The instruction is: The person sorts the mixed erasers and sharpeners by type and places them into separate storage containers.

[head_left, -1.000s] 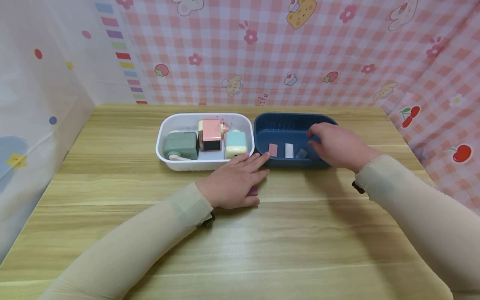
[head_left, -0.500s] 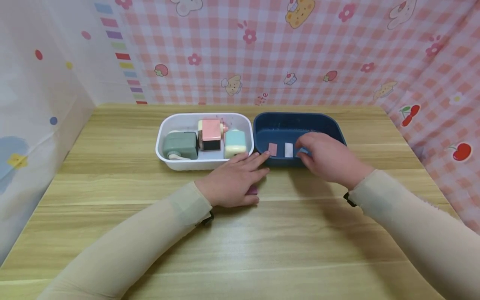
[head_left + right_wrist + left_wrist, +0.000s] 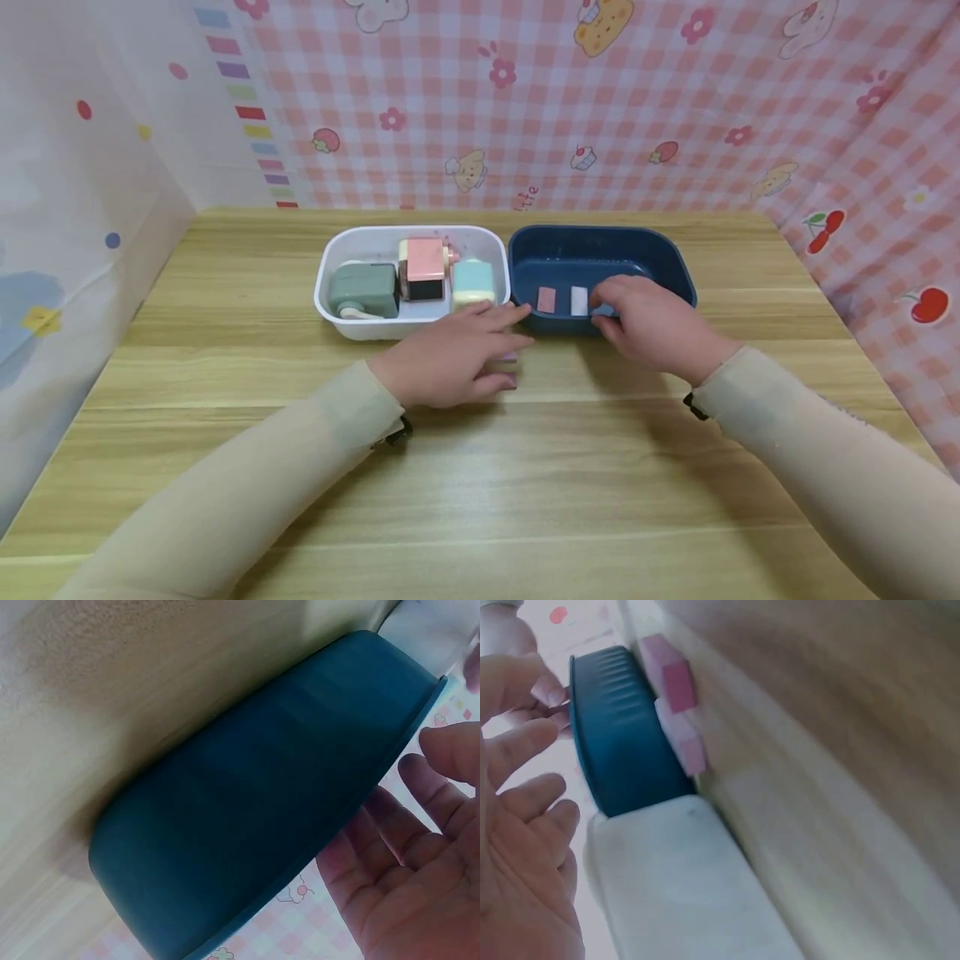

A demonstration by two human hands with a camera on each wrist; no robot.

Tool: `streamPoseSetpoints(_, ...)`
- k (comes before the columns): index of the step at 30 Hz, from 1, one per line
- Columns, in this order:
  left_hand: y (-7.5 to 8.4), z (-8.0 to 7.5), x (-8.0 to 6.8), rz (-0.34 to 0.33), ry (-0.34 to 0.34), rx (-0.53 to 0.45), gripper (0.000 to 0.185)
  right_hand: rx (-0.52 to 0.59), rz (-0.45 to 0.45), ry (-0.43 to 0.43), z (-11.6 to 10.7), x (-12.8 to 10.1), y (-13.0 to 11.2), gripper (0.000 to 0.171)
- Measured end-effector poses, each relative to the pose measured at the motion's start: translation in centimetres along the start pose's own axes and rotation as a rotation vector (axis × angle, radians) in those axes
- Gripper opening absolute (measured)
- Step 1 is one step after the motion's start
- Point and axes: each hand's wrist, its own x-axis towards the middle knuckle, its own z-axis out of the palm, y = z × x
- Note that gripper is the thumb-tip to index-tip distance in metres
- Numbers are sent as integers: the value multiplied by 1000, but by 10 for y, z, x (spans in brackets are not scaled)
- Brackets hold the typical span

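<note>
My right hand (image 3: pixel 663 329) reaches over the front rim of a dark blue bin (image 3: pixel 585 232). Its thumb and fingertips are around a small bluish block, mostly hidden, so I cannot tell whether they pinch it. Left of them in the bin lie a white eraser-like block (image 3: pixel 579 301) and a dusty pink one (image 3: pixel 546 300). My left hand (image 3: pixel 453 354) hovers in front of the bins, fingers spread and holding nothing. Beneath it on the table are a deep pink block (image 3: pixel 667 671) and a lilac block (image 3: pixel 681 735), close together beside the blue bin.
A white bin (image 3: pixel 375 332) touches the blue bin's left side. Inside it are a green crank pencil sharpener (image 3: pixel 363 288), a pink sharpener (image 3: pixel 425 265) and a mint-and-cream sharpener (image 3: pixel 472 279). A patterned cloth (image 3: pixel 420 158) hangs behind the wooden table (image 3: pixel 480 500).
My right hand has moved left and down to the bluish block, covering it. My left hand has lifted and shifted slightly left, showing more of the blocks beneath.
</note>
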Motion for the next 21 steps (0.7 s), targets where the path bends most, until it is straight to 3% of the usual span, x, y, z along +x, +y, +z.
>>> streamPoseSetpoints(5,-1,-12,-12,8,58,-27,50,16,-14,-15,-1,1,1,25)
streamPoseSetpoints(9,-1,-21,-25,-6,75,10,48,6,32,-64,1,0,7,43)
streamPoseSetpoints(14,-3,-22,-38,-31,93,54,48,22,107,-100,5,-9,23,60)
streamPoseSetpoints(21,1,-15,-50,-68,38,75,51,48,220,-97,5,-19,51,78)
